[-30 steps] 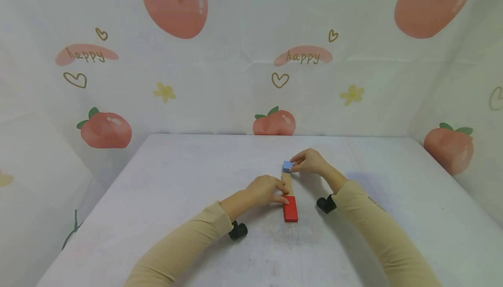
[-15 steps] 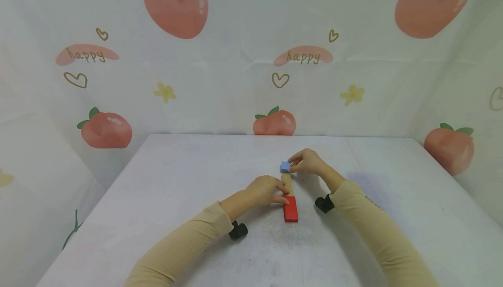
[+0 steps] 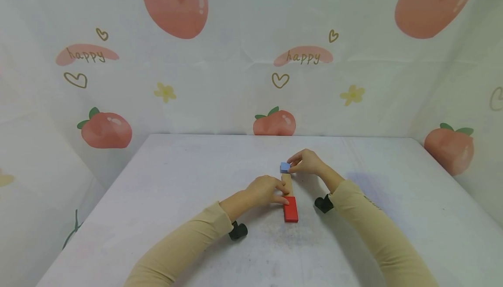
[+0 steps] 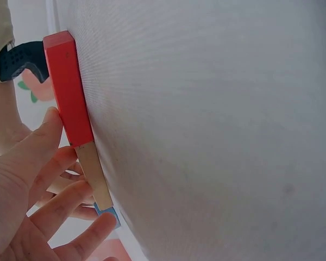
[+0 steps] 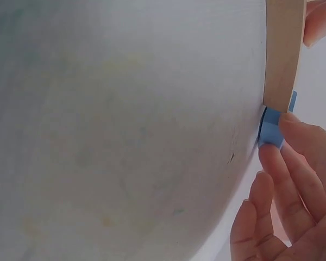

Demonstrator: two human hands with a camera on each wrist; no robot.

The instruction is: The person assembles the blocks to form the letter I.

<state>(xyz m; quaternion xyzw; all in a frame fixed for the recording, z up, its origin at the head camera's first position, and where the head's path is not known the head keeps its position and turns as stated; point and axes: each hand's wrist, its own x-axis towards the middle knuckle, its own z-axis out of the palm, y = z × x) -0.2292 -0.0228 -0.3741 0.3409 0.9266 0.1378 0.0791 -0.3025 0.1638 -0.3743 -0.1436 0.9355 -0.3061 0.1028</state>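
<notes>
On the white table, a red rectangular block (image 3: 291, 210), a tan wooden block (image 3: 287, 182) and a small blue block (image 3: 284, 167) form a line running away from me. My left hand (image 3: 262, 191) touches the red block with its thumb, while its fingers rest along the tan block's left side. In the left wrist view these fingers are fairly straight. At the far end, my right hand (image 3: 308, 162) pinches the blue block between thumb and fingers. The right wrist view has the blue block (image 5: 270, 129) against the tan block's end (image 5: 282, 60); fingers partly cover it.
Black wrist-worn devices hang under both sleeves, one by the left cuff (image 3: 238, 231) and one by the right cuff (image 3: 324, 204). A white cloth backdrop (image 3: 220, 81) with printed peaches rises behind the table's far edge.
My right hand has shifted slightly left with the blue block, bringing it more in line with the tan block. The left hand, red block and tan block have stayed put.
</notes>
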